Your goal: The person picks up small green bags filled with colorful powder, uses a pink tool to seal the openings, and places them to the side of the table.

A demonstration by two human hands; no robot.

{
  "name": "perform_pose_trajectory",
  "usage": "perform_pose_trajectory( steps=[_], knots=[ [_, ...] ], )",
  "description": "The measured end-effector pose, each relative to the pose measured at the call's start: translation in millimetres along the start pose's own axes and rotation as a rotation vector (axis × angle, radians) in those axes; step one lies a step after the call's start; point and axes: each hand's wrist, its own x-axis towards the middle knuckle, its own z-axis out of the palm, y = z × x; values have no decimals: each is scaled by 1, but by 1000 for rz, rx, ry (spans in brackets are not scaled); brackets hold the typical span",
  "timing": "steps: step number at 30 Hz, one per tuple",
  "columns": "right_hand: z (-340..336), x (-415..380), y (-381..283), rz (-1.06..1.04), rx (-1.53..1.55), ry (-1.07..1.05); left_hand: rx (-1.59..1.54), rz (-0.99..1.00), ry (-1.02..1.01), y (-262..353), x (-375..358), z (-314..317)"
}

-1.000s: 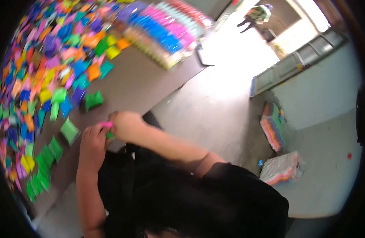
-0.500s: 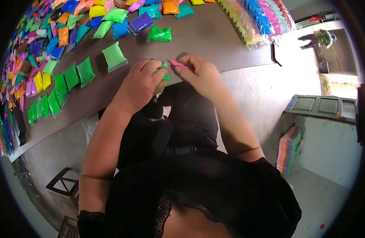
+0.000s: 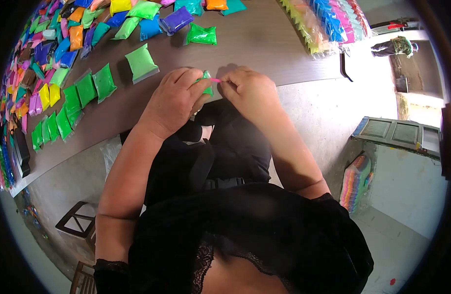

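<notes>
Close to the table's front edge, my left hand (image 3: 174, 102) is closed around a small green packet (image 3: 207, 88), most of it hidden by the fingers. My right hand (image 3: 251, 91) pinches a thin pink piece (image 3: 214, 80), narrow like a stick, whose far end reaches the packet at my left fingers. Its exact kind cannot be made out. Left of my hands lie a pale green packet (image 3: 142, 63) and a row of several brighter green packets (image 3: 86, 90). Another green packet (image 3: 201, 35) rests beyond my hands.
The brown table (image 3: 255, 41) carries a big heap of coloured packets (image 3: 76, 38) at the left and back. Strips of coloured packets (image 3: 328, 22) hang over its right end. A chair (image 3: 78, 219) stands at lower left. A person (image 3: 396, 47) is in the background at right.
The pink piece has swung nearer my left hand and now meets the green packet. My right hand has turned slightly, its fingers more closed. The view has shifted a little.
</notes>
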Motion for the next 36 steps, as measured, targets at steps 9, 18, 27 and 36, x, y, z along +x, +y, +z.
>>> perform_pose_trajectory(
  steps=[9, 18, 27, 36],
  knots=[
    [1, 3, 1, -26, -13, 31, 0, -7, -13, 0, -1, 0],
    [4, 8, -2, -59, -85, 53, -23, -16, -13, 0, 0, -2],
    [3, 9, 0, -83, -152, 30, -35, -18, 5, 0, 0, -2],
    [6, 15, 7, -170, -167, 91, -20, -13, -14, 2, 5, -2]
  ],
)
